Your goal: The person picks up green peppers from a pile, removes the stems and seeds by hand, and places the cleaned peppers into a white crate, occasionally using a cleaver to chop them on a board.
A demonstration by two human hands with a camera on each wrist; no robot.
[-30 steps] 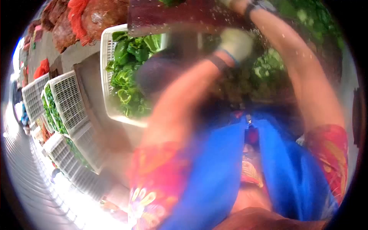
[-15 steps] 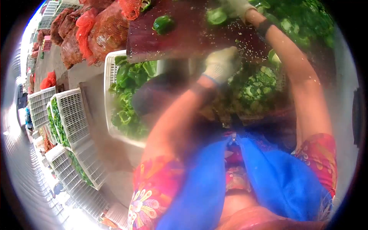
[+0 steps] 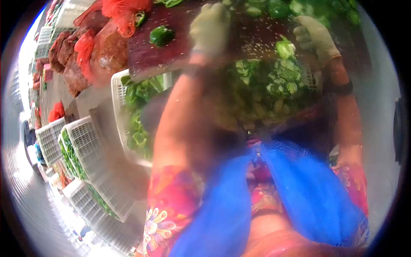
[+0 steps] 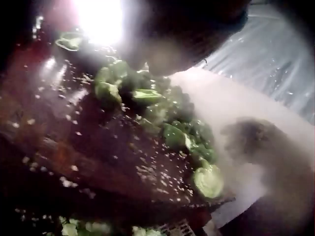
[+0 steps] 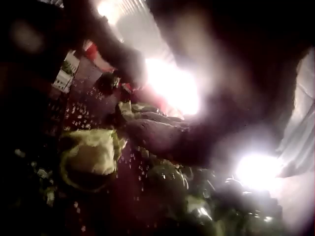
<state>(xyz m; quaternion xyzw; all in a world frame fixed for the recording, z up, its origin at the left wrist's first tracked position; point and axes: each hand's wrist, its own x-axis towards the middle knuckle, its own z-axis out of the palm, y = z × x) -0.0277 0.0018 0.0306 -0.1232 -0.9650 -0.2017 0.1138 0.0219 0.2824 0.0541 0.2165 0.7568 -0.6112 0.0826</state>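
In the head view my gloved left hand is over the dark red board, blurred, its fingers foreshortened; what it may hold does not show. A whole green pepper lies on the board to its left. My gloved right hand is over the board's right part, fingers loosely bent with nothing between them. Beside its fingertips sits a pale cut pepper piece. The right wrist view shows this cut pepper close to the dark fingers. Pale seeds are scattered over the board.
Below the board, a container of chopped green pieces stands near my body. A white basket of green peppers stands left of it. Red mesh sacks lie at the upper left; white crates stand farther left. More peppers pile at the back.
My left hand has moved from above the chopped pieces up and left over the board. My right hand has come back from the far peppers; a cut pepper piece now lies near it.
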